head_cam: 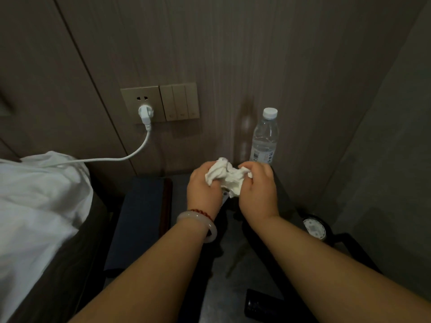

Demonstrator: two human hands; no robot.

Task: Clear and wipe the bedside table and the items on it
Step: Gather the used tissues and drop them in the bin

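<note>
Head view, one frame.

Both hands are up over the back part of the bedside table (229, 262). The left hand (203, 186) and right hand (257, 191) each grip one end of a crumpled white tissue (227, 177), with the fingers of both curled tight round it. The tissue is bunched between the two hands, which are nearly touching. It appears lifted off the table top, though contact cannot be ruled out from this angle. A small pale scrap shows just under the tissue; cannot tell what it is.

Water bottle (264, 138): clear, white cap on, upright at the back right of the table, close to the wall panel and just behind the right hand; no contact seen.

Dark blue folder (137, 220) (or book; cannot tell which): lies flat along the left side of the table, with a reddish strip along its right edge.

Round black disc (314, 228), pale face up: at the right edge of the table, beside the right forearm.

Small black object (261, 306): at the near edge; too dark to identify.

Wall: a white plug (145, 113) sits in the socket; its cable (116, 158) runs left onto the white bed sheet (35, 206); a switch panel (179, 102) is directly right of the socket.

Left wrist: pale bangle (198, 224); red bead string (201, 212) just above it.
</note>
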